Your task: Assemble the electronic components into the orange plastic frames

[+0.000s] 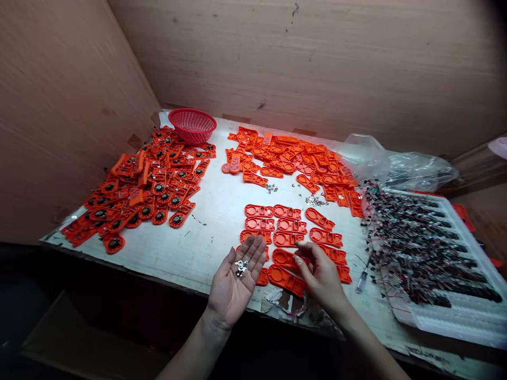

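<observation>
My left hand (236,279) lies palm up over the table's front edge, fingers stretched, with a small heap of shiny metal clips (241,267) in the palm. My right hand (320,274) hovers just to its right, fingers curled in a pinch over the rows of orange plastic shells (291,232) laid out flat. What the pinch holds is too small to make out.
A pile of orange shells with black round parts (146,190) lies at the left, beside a red basket (192,125). More orange shells (293,158) are heaped at the back. A white tray of dark wired components (420,243), a screwdriver (362,279) and clear bags (400,166) sit at the right.
</observation>
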`<control>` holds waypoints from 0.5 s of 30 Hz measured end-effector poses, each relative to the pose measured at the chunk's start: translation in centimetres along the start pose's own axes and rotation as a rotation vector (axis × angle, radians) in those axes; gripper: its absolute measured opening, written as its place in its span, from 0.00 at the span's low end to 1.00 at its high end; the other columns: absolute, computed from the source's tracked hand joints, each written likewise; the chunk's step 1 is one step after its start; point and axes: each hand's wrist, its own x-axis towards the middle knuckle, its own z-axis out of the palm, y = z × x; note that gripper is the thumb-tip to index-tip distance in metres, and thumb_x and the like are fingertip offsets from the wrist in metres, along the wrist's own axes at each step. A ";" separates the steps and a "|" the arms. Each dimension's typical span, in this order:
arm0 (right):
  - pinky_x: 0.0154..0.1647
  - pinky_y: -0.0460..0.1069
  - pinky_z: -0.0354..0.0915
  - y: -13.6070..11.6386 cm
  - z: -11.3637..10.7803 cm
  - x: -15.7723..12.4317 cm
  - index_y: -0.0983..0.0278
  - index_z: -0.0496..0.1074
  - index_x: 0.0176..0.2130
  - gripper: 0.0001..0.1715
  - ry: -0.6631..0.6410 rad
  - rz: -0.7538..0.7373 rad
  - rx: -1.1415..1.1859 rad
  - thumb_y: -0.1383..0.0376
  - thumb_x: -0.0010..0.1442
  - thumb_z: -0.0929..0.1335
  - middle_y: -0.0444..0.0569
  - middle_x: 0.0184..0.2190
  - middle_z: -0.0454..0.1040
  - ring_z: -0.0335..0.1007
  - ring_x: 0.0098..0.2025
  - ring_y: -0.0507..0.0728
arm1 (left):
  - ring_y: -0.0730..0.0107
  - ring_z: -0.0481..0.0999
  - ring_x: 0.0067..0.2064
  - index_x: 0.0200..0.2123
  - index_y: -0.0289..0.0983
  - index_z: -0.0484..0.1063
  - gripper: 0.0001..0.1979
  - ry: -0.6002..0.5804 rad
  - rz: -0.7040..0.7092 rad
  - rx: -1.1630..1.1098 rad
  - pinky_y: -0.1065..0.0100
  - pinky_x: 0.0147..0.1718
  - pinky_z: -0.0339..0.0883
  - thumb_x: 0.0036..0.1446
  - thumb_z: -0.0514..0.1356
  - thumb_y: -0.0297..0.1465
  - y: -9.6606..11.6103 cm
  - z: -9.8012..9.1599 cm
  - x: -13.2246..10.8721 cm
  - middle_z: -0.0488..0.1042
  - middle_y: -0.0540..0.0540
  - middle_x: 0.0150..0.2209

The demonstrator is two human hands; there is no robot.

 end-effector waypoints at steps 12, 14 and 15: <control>0.38 0.53 0.70 -8.2 -1.7 -1.4 0.60 0.68 0.48 0.17 0.049 -0.447 -0.057 0.74 0.60 0.65 0.50 0.35 0.73 0.67 0.42 0.59 | 0.62 0.50 0.67 0.60 0.34 0.61 0.26 -0.254 -0.209 0.108 0.61 0.64 0.46 0.67 0.38 0.39 -3.2 1.1 -0.4 0.55 0.42 0.65; 0.39 0.54 0.71 -8.1 -1.7 -1.5 0.60 0.68 0.49 0.18 0.035 -0.483 -0.071 0.75 0.60 0.65 0.51 0.36 0.74 0.68 0.43 0.59 | 0.60 0.50 0.67 0.60 0.33 0.61 0.27 -0.253 -0.231 0.116 0.60 0.64 0.45 0.67 0.38 0.40 -3.5 1.3 -0.5 0.54 0.41 0.65; 0.40 0.54 0.71 -8.0 -1.8 -1.5 0.60 0.68 0.50 0.19 0.022 -0.497 -0.086 0.75 0.60 0.65 0.51 0.36 0.74 0.68 0.43 0.59 | 0.60 0.50 0.67 0.60 0.33 0.62 0.27 -0.248 -0.239 0.120 0.60 0.64 0.46 0.67 0.38 0.41 -3.7 1.4 -0.5 0.54 0.41 0.65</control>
